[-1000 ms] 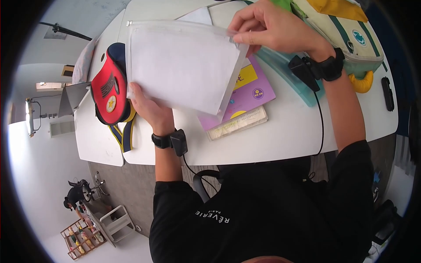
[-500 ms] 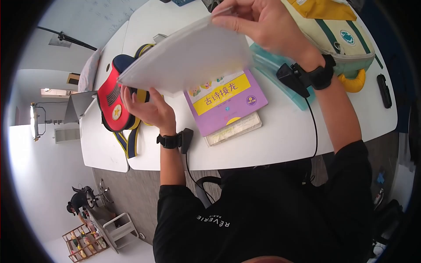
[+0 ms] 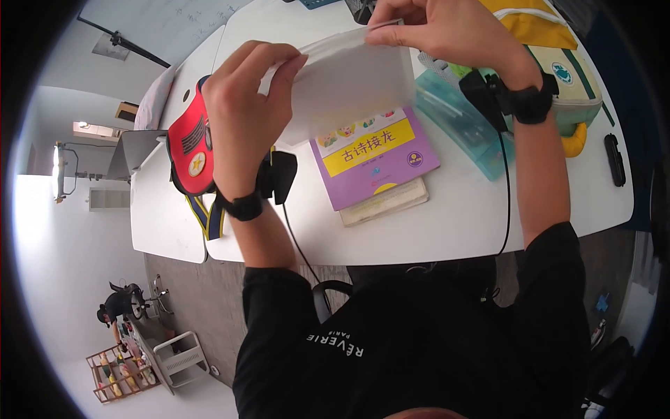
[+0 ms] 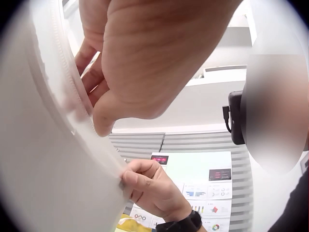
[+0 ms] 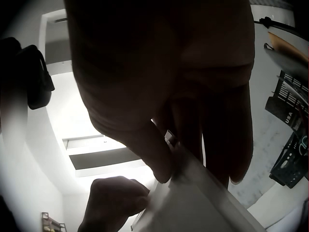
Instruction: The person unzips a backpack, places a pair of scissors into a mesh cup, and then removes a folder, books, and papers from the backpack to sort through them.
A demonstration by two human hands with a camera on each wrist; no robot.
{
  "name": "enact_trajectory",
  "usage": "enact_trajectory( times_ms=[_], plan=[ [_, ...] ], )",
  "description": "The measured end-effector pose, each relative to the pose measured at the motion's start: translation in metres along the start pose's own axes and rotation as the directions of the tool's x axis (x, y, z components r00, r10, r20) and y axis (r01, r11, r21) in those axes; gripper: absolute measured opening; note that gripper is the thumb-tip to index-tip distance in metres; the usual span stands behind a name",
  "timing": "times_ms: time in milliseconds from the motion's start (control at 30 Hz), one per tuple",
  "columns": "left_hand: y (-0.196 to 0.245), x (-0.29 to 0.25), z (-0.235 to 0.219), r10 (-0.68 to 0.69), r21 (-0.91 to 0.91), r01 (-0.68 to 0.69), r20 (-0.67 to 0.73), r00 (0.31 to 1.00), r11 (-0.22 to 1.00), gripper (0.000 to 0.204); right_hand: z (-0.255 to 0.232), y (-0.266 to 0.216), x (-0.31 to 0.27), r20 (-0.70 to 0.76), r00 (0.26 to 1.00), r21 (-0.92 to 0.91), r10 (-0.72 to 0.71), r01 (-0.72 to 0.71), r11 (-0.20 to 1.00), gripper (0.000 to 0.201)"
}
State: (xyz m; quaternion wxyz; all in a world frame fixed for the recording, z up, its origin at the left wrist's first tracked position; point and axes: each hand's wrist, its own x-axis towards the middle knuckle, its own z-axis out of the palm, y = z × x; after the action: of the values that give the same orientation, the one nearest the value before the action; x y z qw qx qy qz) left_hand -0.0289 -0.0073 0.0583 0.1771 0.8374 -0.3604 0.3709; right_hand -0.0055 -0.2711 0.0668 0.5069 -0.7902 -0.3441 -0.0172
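Note:
A translucent white zip document pouch (image 3: 352, 80) is raised and tilted above the table. My left hand (image 3: 248, 105) pinches its upper edge between thumb and fingers; the zip track (image 4: 65, 65) runs along that edge in the left wrist view. At the right end of the same edge, my right hand (image 3: 450, 28) pinches the corner, and a small metal zip pull (image 5: 170, 137) shows by its thumb in the right wrist view. Below the pouch lies a purple book (image 3: 380, 164) with a yellow title band, partly covered by it, on top of a worn, yellowed book (image 3: 391, 204).
A teal see-through pencil case (image 3: 464, 129) lies right of the books. A cream and green backpack (image 3: 586, 87) with a yellow handle stands farther right, near a black narrow object (image 3: 615, 160). To the left is a red and navy bag (image 3: 187, 150) with straps. Everything sits on the white table (image 3: 279, 241).
The pouch was nearly flat facing me, then tipped up, uncovering the purple book. My left hand has moved from its lower left side up to the zip edge; my right hand keeps its corner.

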Motion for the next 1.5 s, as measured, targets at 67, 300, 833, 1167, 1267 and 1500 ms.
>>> enact_trajectory(
  times_ms=[67, 300, 833, 1167, 1267, 1500],
  plan=[
    [-0.004, 0.005, 0.004, -0.020, -0.034, 0.020, 0.003, 1.000, 0.999, 0.010, 0.002, 0.003, 0.007, 0.007, 0.999, -0.086, -0.050, 0.050, 0.995, 0.021],
    [-0.015, -0.004, -0.010, -0.145, -0.086, 0.154, 0.109, 0.983, 0.984, 0.010, -0.004, 0.001, -0.001, -0.044, 0.995, -0.135, 0.086, -0.092, 0.987, 0.017],
    [-0.042, -0.008, 0.007, -0.362, -0.539, 0.320, 0.029, 0.932, 0.779, 0.021, -0.015, 0.006, -0.011, -0.399, 0.915, -0.529, -0.059, -0.177, 0.830, 0.015],
    [-0.020, -0.010, 0.018, -0.337, -0.553, 0.332, 0.096, 0.937, 0.765, 0.024, 0.032, -0.007, 0.009, -0.122, 0.959, -0.499, -0.255, 0.163, 0.851, 0.014],
    [-0.029, -0.012, 0.014, -0.311, -0.444, 0.341, 0.140, 0.940, 0.829, 0.022, 0.029, 0.014, 0.015, -0.144, 0.951, -0.419, -0.273, 0.191, 0.888, 0.013],
    [-0.010, 0.005, 0.010, -0.341, -0.644, 0.304, 0.070, 0.937, 0.702, 0.031, 0.025, 0.024, 0.014, -0.194, 0.919, -0.385, -0.344, 0.252, 0.888, 0.016]
  ],
)
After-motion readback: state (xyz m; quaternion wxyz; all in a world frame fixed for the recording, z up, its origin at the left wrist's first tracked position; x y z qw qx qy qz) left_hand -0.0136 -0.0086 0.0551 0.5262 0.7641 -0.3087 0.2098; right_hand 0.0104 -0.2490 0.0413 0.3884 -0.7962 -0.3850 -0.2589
